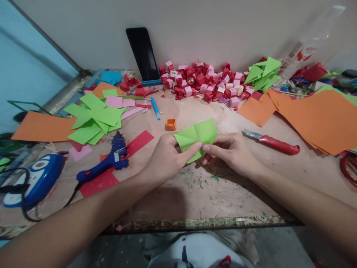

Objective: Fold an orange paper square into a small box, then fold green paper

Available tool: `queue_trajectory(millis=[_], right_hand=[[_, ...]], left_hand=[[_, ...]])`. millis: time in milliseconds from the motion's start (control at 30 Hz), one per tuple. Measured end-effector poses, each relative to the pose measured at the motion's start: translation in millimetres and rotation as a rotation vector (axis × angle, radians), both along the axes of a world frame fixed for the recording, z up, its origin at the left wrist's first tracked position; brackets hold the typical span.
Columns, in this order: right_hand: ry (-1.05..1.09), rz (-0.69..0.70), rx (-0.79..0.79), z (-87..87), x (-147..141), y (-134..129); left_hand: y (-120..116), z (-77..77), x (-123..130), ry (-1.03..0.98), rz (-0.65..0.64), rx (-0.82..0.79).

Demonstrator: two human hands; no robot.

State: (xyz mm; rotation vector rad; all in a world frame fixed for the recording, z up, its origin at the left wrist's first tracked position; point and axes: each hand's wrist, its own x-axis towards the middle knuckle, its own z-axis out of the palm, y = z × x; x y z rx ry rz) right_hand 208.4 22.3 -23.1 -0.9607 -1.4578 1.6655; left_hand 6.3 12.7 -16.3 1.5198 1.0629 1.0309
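Observation:
A creased light-green paper square [205,131] is held up above the table near its front half. My left hand [173,156] pinches its left lower part, thumb on the near face. From the other side my right hand [227,150] grips it the same way, and the two thumb tips almost meet at the paper's lower middle. Fingers behind the sheet are partly hidden. Just beyond my left hand sits a small folded orange paper box [171,124]. A red-handled utility knife [275,143] lies to the right of my right hand, its blade pointing left.
Green paper squares [92,115] lie at left, near a blue glue gun [111,158] with its cord. Many red and pink folded pieces [200,80] are heaped along the wall beside a phone [142,54]. Orange sheets [320,119], a plastic bottle [309,48] and red-handled scissors [347,167] occupy the right.

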Motion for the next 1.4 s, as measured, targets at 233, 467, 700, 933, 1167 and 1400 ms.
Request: queue_trajectory(millis=[233,467,700,933,1167,1400], right_hand=[[0.002,-0.002,-0.005,-1.5,-0.2,0.3],[0.010,-0.027,-0.016,-1.8,-1.4,-0.6],[0.006,-0.025,-0.003,-4.0,-0.9,-0.1],[-0.006,-0.030,0.012,-0.4,0.5,0.6],[0.014,-0.063,0.021,0.2,4.2,5.2],[0.042,-0.067,-0.023,-2.3,2.2,4.4]], left_hand=[[-0.5,-0.4,-0.1,-0.030,-0.021,-0.033],[-1.3,1.9,0.6,-0.050,-0.040,-0.041],[-1.2,2.1,0.1,-0.051,-0.045,-0.030],[1.6,1.9,-1.8,0.027,-0.025,0.027],[4.9,0.8,-2.8,0.084,0.004,0.036],[5.1,-2.3,-2.7,0.046,0.020,-0.043]])
